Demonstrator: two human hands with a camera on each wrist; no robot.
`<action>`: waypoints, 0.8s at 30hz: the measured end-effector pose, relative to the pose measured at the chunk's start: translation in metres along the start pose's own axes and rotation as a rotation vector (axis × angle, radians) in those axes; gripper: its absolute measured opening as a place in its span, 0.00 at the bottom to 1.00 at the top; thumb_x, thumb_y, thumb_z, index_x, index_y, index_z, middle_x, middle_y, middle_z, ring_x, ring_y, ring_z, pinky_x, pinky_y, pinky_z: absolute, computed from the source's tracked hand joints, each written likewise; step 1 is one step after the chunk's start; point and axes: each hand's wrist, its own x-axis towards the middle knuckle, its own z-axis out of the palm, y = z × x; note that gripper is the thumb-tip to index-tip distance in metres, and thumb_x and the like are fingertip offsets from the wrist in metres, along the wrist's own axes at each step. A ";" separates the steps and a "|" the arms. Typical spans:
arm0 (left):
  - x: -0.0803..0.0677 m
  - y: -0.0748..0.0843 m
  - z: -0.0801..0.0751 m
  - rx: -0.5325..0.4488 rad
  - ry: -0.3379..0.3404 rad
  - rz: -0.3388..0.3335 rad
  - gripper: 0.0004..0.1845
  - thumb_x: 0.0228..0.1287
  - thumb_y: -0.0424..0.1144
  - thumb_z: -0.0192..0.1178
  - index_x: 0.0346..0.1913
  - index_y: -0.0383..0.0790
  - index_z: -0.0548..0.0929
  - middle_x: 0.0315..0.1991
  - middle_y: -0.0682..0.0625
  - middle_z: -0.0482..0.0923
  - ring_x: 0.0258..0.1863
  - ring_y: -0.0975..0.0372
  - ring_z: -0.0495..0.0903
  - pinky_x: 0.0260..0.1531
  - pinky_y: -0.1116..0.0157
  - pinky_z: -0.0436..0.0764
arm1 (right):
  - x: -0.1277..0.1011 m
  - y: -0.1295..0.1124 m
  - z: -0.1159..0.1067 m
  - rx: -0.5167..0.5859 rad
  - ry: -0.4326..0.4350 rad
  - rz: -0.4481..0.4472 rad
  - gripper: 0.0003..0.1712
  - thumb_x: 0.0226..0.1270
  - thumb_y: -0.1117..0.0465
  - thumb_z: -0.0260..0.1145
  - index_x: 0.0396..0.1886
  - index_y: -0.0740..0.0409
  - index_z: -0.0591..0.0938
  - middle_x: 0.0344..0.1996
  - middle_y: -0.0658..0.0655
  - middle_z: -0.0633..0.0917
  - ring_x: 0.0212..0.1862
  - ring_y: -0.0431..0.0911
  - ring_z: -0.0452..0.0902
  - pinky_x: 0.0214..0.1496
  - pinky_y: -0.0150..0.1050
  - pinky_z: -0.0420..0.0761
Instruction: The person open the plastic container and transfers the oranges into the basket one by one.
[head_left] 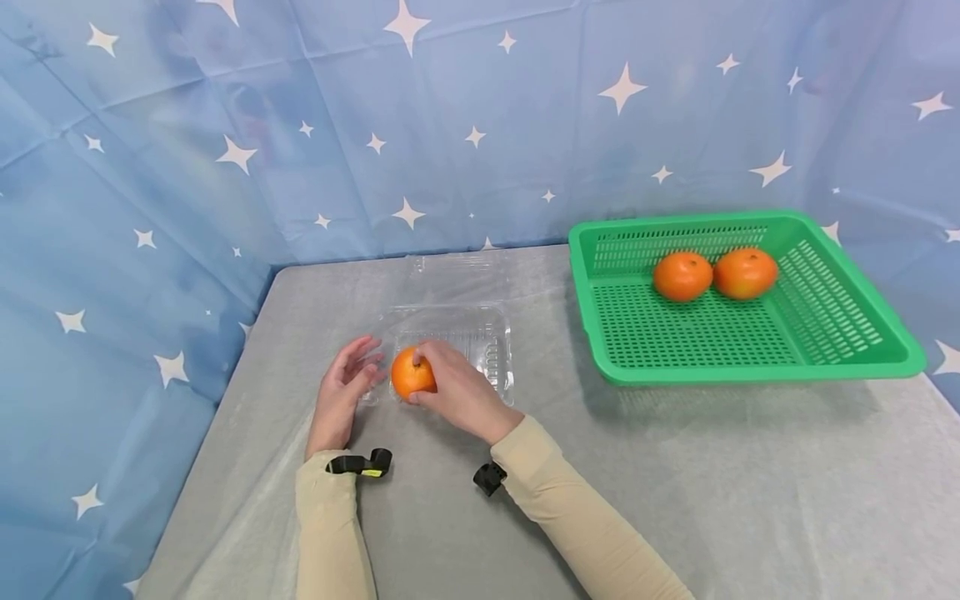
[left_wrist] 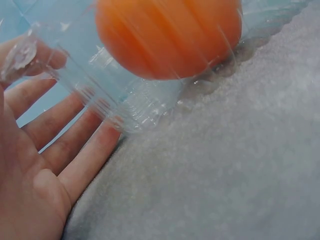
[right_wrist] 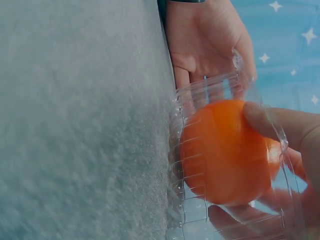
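A smooth, round orange fruit with a dark stem spot sits low in the front left corner of a clear plastic clamshell box. My right hand holds this fruit, thumb on the near side and fingers over the top and far side. In the right wrist view, the fruit shows through the box's ribbed wall. Along the box's left side, my left hand has its fingers loosely extended. Its fingertips are right at the clear wall in the left wrist view.
The box's clear lid lies folded back toward the curtain. To the right stands a green plastic basket with two more orange fruits side by side at its back. A blue star-print curtain hangs behind the grey-covered table.
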 end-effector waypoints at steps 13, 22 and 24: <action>0.002 -0.005 0.000 0.036 0.014 0.011 0.28 0.61 0.42 0.56 0.63 0.45 0.63 0.59 0.50 0.66 0.55 0.56 0.68 0.47 0.60 0.74 | 0.000 0.001 -0.002 -0.004 0.018 0.010 0.25 0.50 0.49 0.69 0.43 0.48 0.67 0.57 0.52 0.67 0.50 0.45 0.68 0.45 0.39 0.74; -0.001 0.003 0.002 0.022 0.005 -0.008 0.27 0.61 0.40 0.56 0.63 0.44 0.63 0.59 0.51 0.66 0.56 0.56 0.68 0.49 0.59 0.73 | 0.003 0.001 -0.001 0.013 -0.004 -0.022 0.23 0.50 0.53 0.69 0.42 0.49 0.67 0.60 0.49 0.67 0.54 0.43 0.66 0.50 0.37 0.71; -0.003 0.007 0.003 0.020 0.002 -0.007 0.26 0.61 0.39 0.55 0.63 0.45 0.64 0.59 0.49 0.66 0.56 0.55 0.67 0.49 0.58 0.72 | 0.002 0.001 -0.001 0.012 0.002 -0.027 0.23 0.50 0.53 0.69 0.42 0.50 0.67 0.58 0.49 0.68 0.51 0.43 0.67 0.48 0.36 0.72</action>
